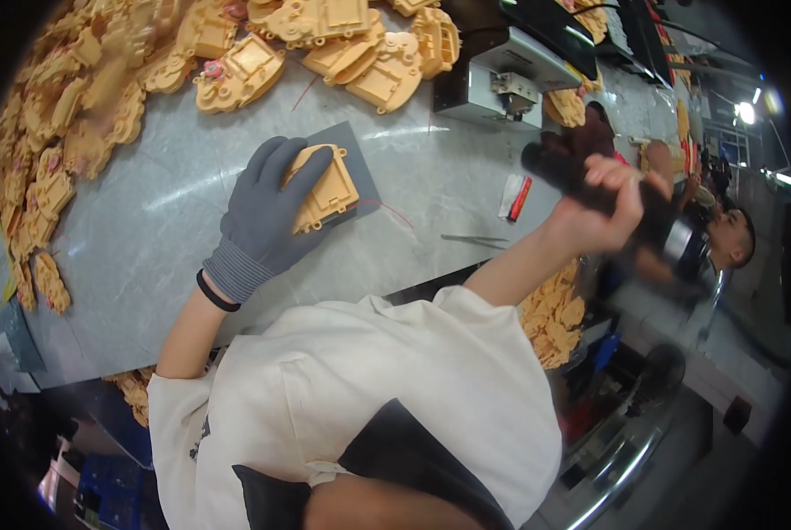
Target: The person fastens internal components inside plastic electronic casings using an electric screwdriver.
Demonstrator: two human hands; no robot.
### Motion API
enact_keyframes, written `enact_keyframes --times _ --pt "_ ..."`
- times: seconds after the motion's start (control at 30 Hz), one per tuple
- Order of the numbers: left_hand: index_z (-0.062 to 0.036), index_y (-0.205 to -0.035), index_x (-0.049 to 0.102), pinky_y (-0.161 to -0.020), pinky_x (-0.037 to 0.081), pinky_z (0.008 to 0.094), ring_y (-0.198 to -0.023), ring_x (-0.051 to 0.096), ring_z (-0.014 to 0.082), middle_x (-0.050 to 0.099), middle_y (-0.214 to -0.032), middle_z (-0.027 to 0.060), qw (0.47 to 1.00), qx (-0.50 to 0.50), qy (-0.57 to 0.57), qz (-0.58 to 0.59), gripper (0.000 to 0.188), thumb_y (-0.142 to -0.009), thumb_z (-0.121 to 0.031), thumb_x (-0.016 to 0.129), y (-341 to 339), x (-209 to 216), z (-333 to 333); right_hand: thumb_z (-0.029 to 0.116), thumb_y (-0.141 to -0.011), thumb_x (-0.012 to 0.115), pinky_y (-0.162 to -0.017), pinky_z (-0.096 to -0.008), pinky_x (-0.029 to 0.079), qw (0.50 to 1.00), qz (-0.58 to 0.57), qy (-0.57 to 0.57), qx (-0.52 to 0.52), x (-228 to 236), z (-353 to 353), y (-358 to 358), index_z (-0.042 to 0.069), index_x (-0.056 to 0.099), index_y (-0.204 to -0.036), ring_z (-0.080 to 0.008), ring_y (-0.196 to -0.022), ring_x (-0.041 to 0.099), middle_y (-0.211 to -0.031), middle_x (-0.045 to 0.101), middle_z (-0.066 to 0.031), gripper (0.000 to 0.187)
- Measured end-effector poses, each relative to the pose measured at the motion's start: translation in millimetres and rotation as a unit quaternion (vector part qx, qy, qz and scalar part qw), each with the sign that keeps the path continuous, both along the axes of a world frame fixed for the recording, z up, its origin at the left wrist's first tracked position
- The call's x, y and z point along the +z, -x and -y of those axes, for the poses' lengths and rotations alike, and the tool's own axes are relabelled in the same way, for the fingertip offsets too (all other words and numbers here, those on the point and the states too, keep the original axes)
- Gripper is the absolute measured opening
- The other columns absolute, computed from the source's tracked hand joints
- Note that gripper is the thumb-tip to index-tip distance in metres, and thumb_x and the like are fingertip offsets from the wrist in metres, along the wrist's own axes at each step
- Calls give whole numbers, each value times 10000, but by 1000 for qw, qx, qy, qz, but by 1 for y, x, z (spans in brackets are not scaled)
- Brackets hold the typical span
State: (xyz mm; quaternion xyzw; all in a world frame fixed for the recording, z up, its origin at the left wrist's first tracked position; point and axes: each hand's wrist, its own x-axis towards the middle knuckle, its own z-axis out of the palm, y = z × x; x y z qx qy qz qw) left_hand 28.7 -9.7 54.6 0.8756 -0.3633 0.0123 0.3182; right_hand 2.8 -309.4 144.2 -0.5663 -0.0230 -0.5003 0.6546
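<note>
My left hand (267, 208), in a grey knitted glove, grips a yellow plastic housing (329, 194) with a rectangular recess and small screw lugs. Under the housing lies a dark grey mat (365, 163) on the table. Raised off to the right is my right hand (607, 203), bare and blurred by motion. Its fingers are curled around a dark, elongated object (559, 168), too smeared to name. Below and left of that hand, tweezers (475, 238) rest on the table, with a red-and-white tube-like item (517, 199) nearby.
Piles of similar yellow housings (237, 75) cover the table's far and left sides. A grey metal device (501, 84) stands at the far right. More yellow parts (554, 318) sit below the table's right edge. Another person (726, 238) is at the right, beyond my right arm.
</note>
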Motion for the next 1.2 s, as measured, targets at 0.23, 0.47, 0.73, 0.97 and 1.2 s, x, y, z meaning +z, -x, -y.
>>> enact_keyframes --times 0.23,0.47,0.73,0.97,1.2 --pt "-67 -1270 461 -937 425 423 -1180 445 369 408 -1314 219 988 39 145 -28 829 -563 -314 817 1 -29 1 -81 -641 545 -488 -303 442 998 -42 32 -33 19 19 -72 -22 484 -941 -175 -441 476 -597 494 -87 311" --pt "-62 -1269 458 -983 384 449 -1182 450 365 415 -1313 229 982 67 166 -53 846 -563 -366 813 6 -33 -7 -55 -680 559 -511 -312 442 989 -137 14 46 11 4 -59 -8 471 -925 -165 -456 474 -584 479 -63 264" --pt "-114 -1258 463 -1048 282 523 -1173 445 323 432 -1262 172 994 43 93 -34 832 -557 -415 793 -1 -37 -6 -44 -707 541 -507 -343 426 927 -68 62 363 7 -99 15 49 348 -1074 -184 -469 469 -615 493 -89 425" --pt "-128 -1288 441 -1043 297 523 -1161 461 309 432 -1254 171 992 32 117 -24 831 -584 -408 781 -2 -35 -8 -42 -699 546 -500 -338 420 940 -65 81 325 12 -113 12 56 353 -1075 -175 -464 464 -607 488 -79 433" --pt "-135 -1294 439 -1039 302 522 -1151 466 308 428 -1255 169 993 30 114 -31 839 -577 -403 783 0 -37 -9 -21 -706 582 -474 -306 411 952 -116 42 280 -2 -125 6 47 362 -1042 -166 -460 448 -585 466 -65 408"
